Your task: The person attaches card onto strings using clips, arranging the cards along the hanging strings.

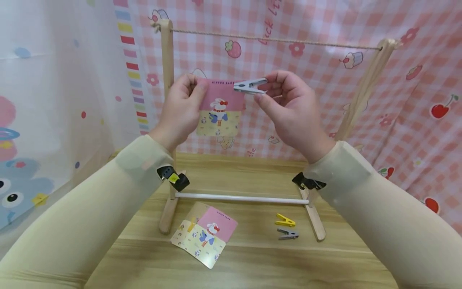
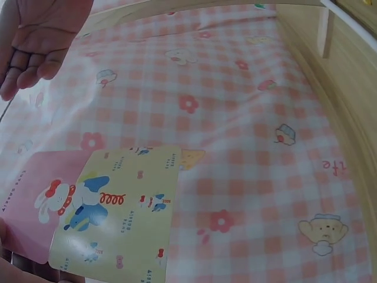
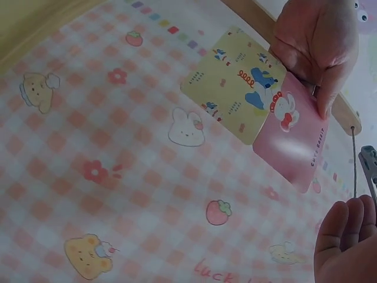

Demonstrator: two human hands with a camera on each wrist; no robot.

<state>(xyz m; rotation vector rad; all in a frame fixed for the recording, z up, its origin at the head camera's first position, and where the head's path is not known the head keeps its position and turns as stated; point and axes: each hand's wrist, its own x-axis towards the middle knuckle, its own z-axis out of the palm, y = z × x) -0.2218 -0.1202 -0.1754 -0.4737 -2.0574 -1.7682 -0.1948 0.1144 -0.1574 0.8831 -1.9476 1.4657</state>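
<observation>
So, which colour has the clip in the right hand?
Grey, silvery; the clip in the right hand shows best in the head view.

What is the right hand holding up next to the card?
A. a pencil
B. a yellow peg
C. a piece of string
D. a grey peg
D: in the head view the right hand pinches a grey peg at the top edge of the pink and yellow card, which the left hand holds; the yellow peg lies on the table.
</observation>
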